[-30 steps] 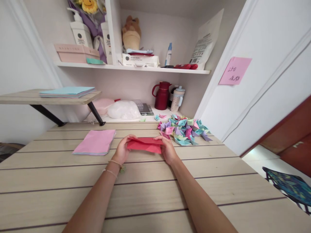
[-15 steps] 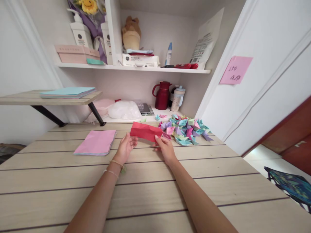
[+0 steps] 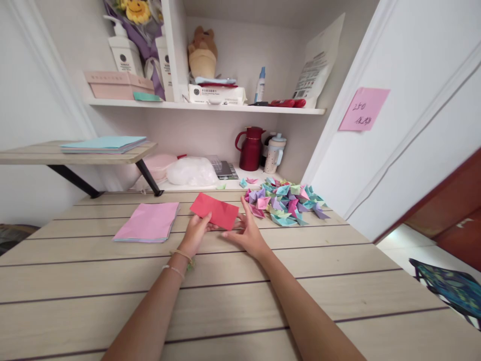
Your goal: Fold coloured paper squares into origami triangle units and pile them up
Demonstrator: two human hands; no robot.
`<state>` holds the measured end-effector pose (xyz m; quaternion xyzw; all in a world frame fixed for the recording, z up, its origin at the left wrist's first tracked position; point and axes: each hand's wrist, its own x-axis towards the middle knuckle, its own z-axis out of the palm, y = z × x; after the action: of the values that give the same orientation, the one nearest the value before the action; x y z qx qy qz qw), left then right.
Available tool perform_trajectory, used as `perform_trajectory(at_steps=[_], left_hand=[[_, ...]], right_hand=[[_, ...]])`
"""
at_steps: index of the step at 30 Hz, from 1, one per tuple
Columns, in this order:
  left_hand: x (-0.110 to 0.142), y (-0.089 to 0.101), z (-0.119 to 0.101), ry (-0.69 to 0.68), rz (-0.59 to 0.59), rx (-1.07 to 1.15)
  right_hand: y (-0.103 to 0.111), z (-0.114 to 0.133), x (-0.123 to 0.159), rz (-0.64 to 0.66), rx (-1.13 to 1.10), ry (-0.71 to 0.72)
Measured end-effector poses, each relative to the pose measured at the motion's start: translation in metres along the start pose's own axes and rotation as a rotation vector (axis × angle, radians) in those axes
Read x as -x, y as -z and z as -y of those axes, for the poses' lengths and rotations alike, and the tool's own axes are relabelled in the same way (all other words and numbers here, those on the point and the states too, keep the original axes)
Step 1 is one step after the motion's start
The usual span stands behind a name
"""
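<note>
We count 1 red paper rectangle (image 3: 215,210) over the counter (image 3: 225,291), 1 pink paper stack (image 3: 147,221) to its left, 1 light-blue paper stack (image 3: 103,143) on the raised wooden shelf (image 3: 26,152), and 1 heap of origami pieces (image 3: 283,203) to the right, too overlapped for us to number. Our 2 forearms (image 3: 150,306) reach forward. Our left hand (image 3: 197,231) pinches the rectangle's lower edge, thumb on top; our right hand (image 3: 250,234) is open at its right end, thumb and forefinger spread.

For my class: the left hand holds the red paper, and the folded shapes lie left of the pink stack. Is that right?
Not quite: in the head view, the folded shapes lie right of the pink stack. The left hand holds the red paper.
</note>
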<state>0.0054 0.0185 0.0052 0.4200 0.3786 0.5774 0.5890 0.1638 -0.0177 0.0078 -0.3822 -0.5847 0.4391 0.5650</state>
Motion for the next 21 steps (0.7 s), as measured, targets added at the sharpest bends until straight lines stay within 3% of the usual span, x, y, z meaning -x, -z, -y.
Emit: perform_trajectory(at_steps=[3, 7, 14, 17, 21], left_hand=[[-0.004, 0.004, 0.004, -0.034, -0.045, 0.019], [-0.01, 0.009, 0.008, -0.067, 0.013, -0.049], [-0.001, 0.001, -0.002, -0.014, 0.079, -0.11], [0.006, -0.005, -0.007, -0.008, 0.161, -0.155], [0.009, -0.008, -0.009, -0.065, 0.204, -0.273]], right_hand=[[-0.001, -0.002, 0.0, 0.042, 0.185, 0.093], [0.0, -0.005, -0.002, 0.04, 0.257, 0.161], [0.002, -0.007, -0.006, -0.085, 0.056, -0.044], [0.003, -0.01, -0.008, -0.135, -0.03, -0.099], [0.003, -0.012, -0.009, -0.081, -0.095, -0.116]])
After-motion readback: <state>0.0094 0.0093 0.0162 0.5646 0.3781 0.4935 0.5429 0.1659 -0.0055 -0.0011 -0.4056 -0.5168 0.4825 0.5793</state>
